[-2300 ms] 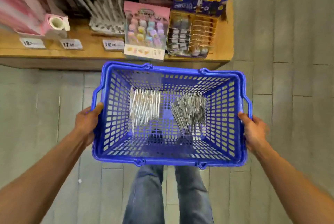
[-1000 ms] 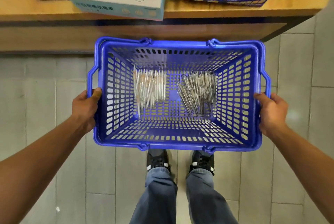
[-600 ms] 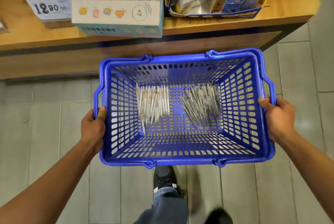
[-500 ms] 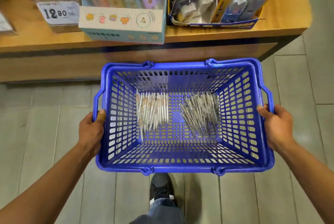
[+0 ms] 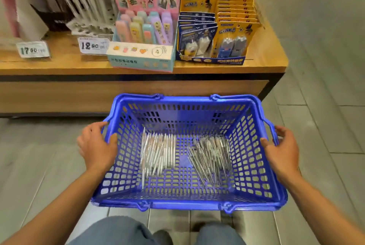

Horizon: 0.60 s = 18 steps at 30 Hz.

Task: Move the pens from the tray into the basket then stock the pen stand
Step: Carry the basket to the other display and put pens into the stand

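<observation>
Pastel eraser box (image 5: 142,53) beside yellow-blue card display (image 5: 215,35) on wooden shelf (image 5: 262,61).

Stationery shop: price tags (image 5: 92,45), display boxes (image 5: 142,55)

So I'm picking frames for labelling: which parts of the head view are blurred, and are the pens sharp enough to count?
Head view: the pen stand at top left is motion-smeared, the left hand slightly soft; the price tags stay legible. Both pen bundles in the basket show as streaky clusters, too merged to count. Wide-angle bending bows the shelf.
</observation>
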{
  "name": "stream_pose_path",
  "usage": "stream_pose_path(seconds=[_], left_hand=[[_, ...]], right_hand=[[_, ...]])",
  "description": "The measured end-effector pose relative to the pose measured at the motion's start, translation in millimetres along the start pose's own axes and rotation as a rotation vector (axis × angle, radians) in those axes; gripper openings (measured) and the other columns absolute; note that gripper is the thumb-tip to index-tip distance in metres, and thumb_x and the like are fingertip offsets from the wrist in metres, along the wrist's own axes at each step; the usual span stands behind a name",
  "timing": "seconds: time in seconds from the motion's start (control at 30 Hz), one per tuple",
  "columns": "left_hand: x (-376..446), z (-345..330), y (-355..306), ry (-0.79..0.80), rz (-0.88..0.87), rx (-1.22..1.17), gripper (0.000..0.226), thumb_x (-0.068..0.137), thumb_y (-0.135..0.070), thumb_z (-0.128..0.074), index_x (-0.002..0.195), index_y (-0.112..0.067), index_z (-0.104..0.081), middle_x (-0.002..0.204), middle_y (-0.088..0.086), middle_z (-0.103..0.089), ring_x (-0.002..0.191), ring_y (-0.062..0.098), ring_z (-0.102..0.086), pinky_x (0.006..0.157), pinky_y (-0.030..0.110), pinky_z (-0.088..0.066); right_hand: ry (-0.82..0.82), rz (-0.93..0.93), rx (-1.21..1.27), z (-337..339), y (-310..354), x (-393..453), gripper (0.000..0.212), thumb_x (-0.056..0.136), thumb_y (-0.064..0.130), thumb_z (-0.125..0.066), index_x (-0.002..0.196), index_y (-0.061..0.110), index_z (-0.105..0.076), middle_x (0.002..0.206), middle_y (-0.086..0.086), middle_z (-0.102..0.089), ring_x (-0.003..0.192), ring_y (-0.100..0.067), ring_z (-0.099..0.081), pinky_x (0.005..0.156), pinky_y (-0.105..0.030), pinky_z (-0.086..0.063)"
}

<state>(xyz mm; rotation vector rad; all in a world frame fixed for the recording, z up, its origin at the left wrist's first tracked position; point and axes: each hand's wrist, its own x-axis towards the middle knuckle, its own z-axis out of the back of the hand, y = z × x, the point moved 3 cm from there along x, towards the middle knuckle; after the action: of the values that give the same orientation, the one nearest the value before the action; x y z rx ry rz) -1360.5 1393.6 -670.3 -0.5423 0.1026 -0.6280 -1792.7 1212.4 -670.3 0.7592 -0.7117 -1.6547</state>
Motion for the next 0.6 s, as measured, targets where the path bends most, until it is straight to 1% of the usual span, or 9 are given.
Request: stream_pose_path(seconds=[0.1, 0.13, 0.2, 0.27, 0.3, 0.33, 0.4, 0.5, 0.6], left_hand=[[-3, 2, -19, 0.033, -0.234, -0.086, 0.026, 0.086, -0.008, -0.068, 0.112, -0.002, -0.065, 0.113, 0.020, -0.062, 0.109, 0.040, -0.055, 0.096, 0.045, -0.037], [-3, 2, -25, 0.069, -0.256, -0.150, 0.022, 0.087, -0.005, -0.068, 0.108, -0.003, -0.067, 0.106, 0.018, -0.063, 0.099, 0.034, -0.059, 0.090, 0.040, -0.043], [-3, -1, -36, 0.194, -0.214, -0.267, 0.015, 0.088, -0.004, -0.068, 0.100, -0.013, -0.068, 0.092, 0.008, -0.066, 0.078, 0.009, -0.061, 0.074, 0.020, -0.046], [-4, -7, -45, 0.330, -0.165, -0.345, 0.016, 0.090, -0.006, -0.067, 0.091, -0.022, -0.068, 0.084, 0.001, -0.069, 0.069, 0.001, -0.058, 0.068, 0.018, -0.046], [-4, -13, -48, 0.390, -0.137, -0.384, 0.017, 0.091, -0.007, -0.066, 0.088, -0.023, -0.067, 0.083, 0.002, -0.069, 0.072, 0.007, -0.060, 0.071, 0.023, -0.048], [-4, -19, -51, 0.442, -0.105, -0.430, 0.016, 0.092, -0.007, -0.066, 0.088, -0.022, -0.067, 0.084, 0.005, -0.070, 0.076, 0.014, -0.062, 0.074, 0.028, -0.050], [-4, -30, -57, 0.523, -0.032, -0.531, 0.012, 0.093, -0.006, -0.063, 0.090, -0.017, -0.068, 0.088, 0.011, -0.071, 0.076, 0.017, -0.064, 0.073, 0.028, -0.053], [-6, -54, -62, 0.622, 0.105, -0.622, 0.011, 0.095, -0.011, -0.061, 0.092, -0.017, -0.069, 0.086, 0.003, -0.074, 0.070, 0.010, -0.069, 0.062, 0.017, -0.052], [-10, -79, -59, 0.706, 0.204, -0.647, 0.009, 0.096, -0.018, -0.060, 0.097, -0.019, -0.069, 0.089, -0.002, -0.076, 0.073, 0.010, -0.070, 0.063, 0.020, -0.051]], right_hand=[[-0.079, 0.065, -0.216, 1, 11, -7, 0.048, 0.079, 0.017, -0.074, 0.125, 0.016, -0.057, 0.126, -0.012, -0.055, 0.119, -0.036, -0.046, 0.100, -0.050, -0.033], [-0.108, 0.095, -0.283, 1, 18, -9, 0.046, 0.079, 0.020, -0.074, 0.122, 0.020, -0.058, 0.124, -0.009, -0.055, 0.119, -0.035, -0.044, 0.099, -0.051, -0.031], [-0.080, 0.194, -0.275, -4, 33, -18, 0.036, 0.078, 0.022, -0.074, 0.111, 0.026, -0.062, 0.111, 0.001, -0.059, 0.110, -0.028, -0.050, 0.094, -0.047, -0.034], [0.070, 0.268, -0.100, -19, 50, -26, 0.023, 0.079, 0.016, -0.074, 0.092, 0.030, -0.061, 0.093, 0.008, -0.066, 0.084, -0.009, -0.059, 0.083, -0.032, -0.045], [0.161, 0.273, -0.040, -30, 57, -28, 0.023, 0.079, 0.014, -0.074, 0.085, 0.031, -0.059, 0.084, 0.009, -0.067, 0.073, -0.002, -0.058, 0.074, -0.019, -0.046], [0.241, 0.278, -0.027, -42, 61, -30, 0.022, 0.079, 0.015, -0.074, 0.080, 0.031, -0.059, 0.076, 0.009, -0.066, 0.066, -0.001, -0.057, 0.066, -0.014, -0.043], [0.387, 0.265, -0.102, -70, 62, -30, 0.017, 0.080, 0.021, -0.074, 0.077, 0.029, -0.060, 0.068, 0.011, -0.064, 0.059, 0.002, -0.056, 0.060, -0.013, -0.041], [0.650, 0.172, -0.222, -116, 48, -32, 0.017, 0.084, 0.024, -0.070, 0.072, 0.028, -0.059, 0.062, 0.012, -0.062, 0.057, 0.004, -0.057, 0.049, -0.007, -0.036], [0.834, 0.140, -0.448, -159, 23, -38, 0.012, 0.090, 0.027, -0.062, 0.082, 0.018, -0.065, 0.074, -0.001, -0.067, 0.067, -0.011, -0.064, 0.052, -0.018, -0.041]])
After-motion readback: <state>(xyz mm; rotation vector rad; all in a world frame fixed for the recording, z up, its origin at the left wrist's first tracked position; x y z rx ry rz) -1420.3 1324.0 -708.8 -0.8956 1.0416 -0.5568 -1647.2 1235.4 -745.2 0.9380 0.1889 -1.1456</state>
